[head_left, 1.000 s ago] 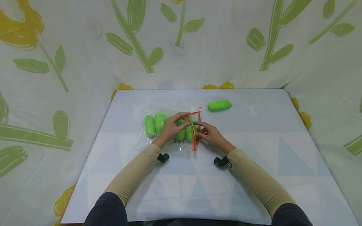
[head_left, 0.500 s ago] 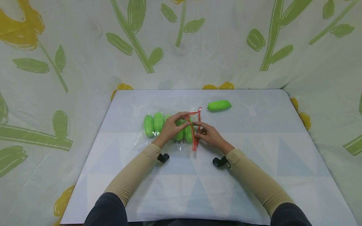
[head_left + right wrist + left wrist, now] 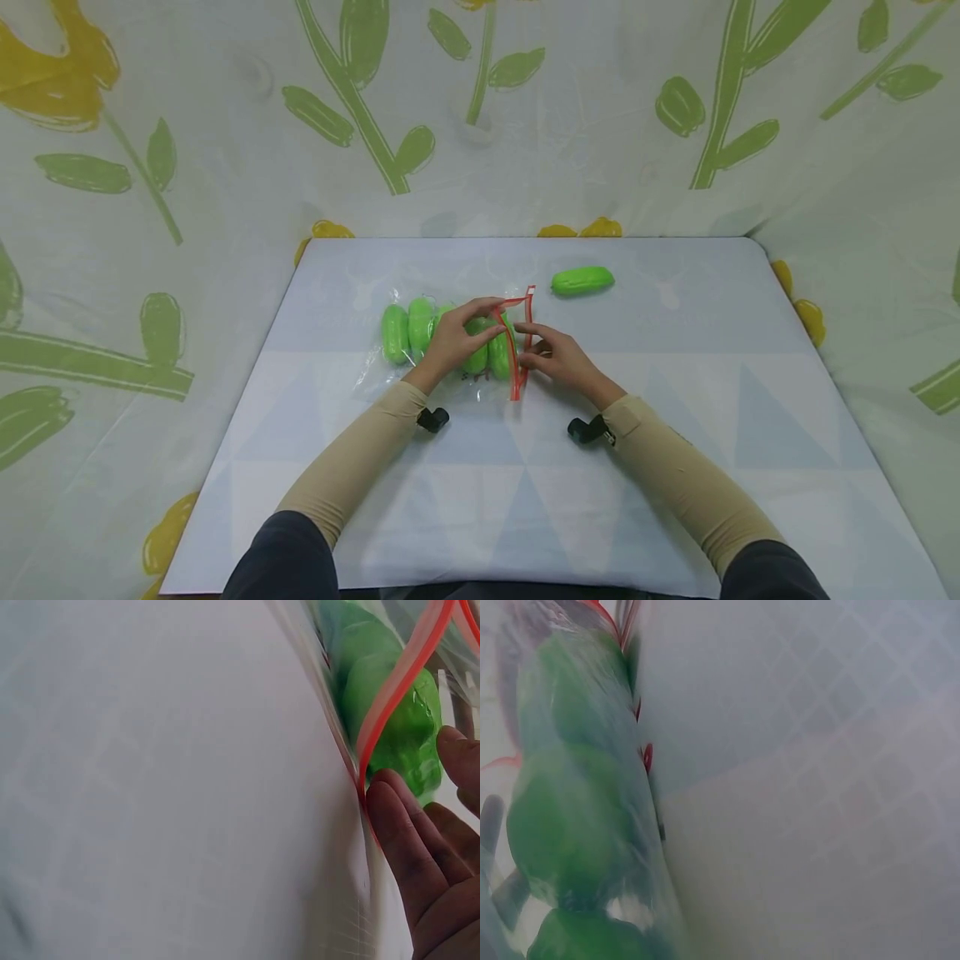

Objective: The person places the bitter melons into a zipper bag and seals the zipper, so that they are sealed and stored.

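Note:
In the head view a clear zip bag (image 3: 372, 379) with a red zip strip (image 3: 514, 385) lies mid-table, its mouth parted toward the right. Several bright green cucumbers (image 3: 395, 334) are inside, side by side. My left hand (image 3: 452, 342) reaches over the bag and pinches its rim at the red strip. At the mouth is my right hand (image 3: 558, 358), fingers extended against the end of the rightmost cucumber (image 3: 409, 735). The right wrist view has these fingertips (image 3: 386, 799) right at the strip. Through the film, the left wrist view shows green cucumbers (image 3: 570, 817) but not the left hand.
One more green cucumber (image 3: 582, 281) lies loose on the table behind my right hand. The white and pale blue patterned table (image 3: 675, 500) has its far edge against a leaf-printed curtain (image 3: 570, 167). A small dark camera (image 3: 585, 430) sits at my right wrist.
The cucumbers in the bag have shifted slightly left, the rightmost one sitting a little deeper behind the red strip. Both hands stay almost in place.

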Action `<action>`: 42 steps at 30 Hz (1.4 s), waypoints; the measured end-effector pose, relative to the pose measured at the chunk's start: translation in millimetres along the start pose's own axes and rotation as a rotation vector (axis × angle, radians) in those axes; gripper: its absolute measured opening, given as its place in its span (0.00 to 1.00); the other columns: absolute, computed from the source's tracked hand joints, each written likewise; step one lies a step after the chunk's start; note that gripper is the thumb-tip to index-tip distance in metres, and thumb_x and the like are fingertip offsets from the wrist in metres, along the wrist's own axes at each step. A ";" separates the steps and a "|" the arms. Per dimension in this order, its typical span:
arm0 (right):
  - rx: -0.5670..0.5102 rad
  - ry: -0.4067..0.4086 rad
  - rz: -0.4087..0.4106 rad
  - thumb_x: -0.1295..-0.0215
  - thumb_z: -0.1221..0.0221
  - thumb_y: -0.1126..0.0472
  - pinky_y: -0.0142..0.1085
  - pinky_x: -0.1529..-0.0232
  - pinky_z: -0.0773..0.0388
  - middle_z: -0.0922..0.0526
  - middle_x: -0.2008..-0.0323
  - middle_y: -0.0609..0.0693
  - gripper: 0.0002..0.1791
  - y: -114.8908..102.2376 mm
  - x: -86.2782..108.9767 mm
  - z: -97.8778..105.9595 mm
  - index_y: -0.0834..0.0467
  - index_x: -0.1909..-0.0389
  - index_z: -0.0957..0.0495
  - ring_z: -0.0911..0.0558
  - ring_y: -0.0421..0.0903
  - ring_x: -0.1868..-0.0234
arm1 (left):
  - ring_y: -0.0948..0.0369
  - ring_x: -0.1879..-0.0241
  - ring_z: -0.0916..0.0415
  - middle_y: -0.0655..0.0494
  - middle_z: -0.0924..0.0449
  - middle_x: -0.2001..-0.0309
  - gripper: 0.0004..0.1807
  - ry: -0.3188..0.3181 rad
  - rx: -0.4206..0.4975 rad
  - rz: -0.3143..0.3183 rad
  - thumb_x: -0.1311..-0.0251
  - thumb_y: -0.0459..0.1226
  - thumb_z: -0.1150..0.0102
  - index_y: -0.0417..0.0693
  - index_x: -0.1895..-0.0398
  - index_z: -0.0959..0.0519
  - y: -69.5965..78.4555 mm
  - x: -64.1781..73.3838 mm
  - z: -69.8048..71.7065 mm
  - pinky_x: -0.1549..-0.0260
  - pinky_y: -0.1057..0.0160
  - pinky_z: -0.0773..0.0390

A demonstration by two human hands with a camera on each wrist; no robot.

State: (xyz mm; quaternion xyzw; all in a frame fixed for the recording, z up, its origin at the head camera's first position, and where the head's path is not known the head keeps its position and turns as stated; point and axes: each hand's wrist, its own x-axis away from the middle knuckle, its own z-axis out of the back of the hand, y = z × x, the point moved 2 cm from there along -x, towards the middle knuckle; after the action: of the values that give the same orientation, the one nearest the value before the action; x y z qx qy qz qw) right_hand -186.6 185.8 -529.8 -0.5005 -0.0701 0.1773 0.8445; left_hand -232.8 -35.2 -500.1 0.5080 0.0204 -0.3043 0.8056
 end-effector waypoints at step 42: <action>0.180 0.274 -0.067 0.28 0.38 0.63 0.51 0.44 0.22 0.22 0.39 0.59 0.23 40.4 5.3 82.0 0.58 0.33 0.25 0.20 0.56 0.47 | 0.59 0.47 0.19 0.53 0.15 0.48 0.25 0.005 0.009 -0.014 0.36 0.39 0.30 0.53 0.36 0.21 -4.3 0.5 -2.9 0.42 0.54 0.21</action>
State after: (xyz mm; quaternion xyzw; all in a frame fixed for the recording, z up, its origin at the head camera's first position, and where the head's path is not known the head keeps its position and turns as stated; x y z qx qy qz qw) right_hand -215.2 272.7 -525.1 -0.4396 0.0453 0.0846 0.8931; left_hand -233.8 -34.3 -505.1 0.5122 0.0245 -0.3089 0.8011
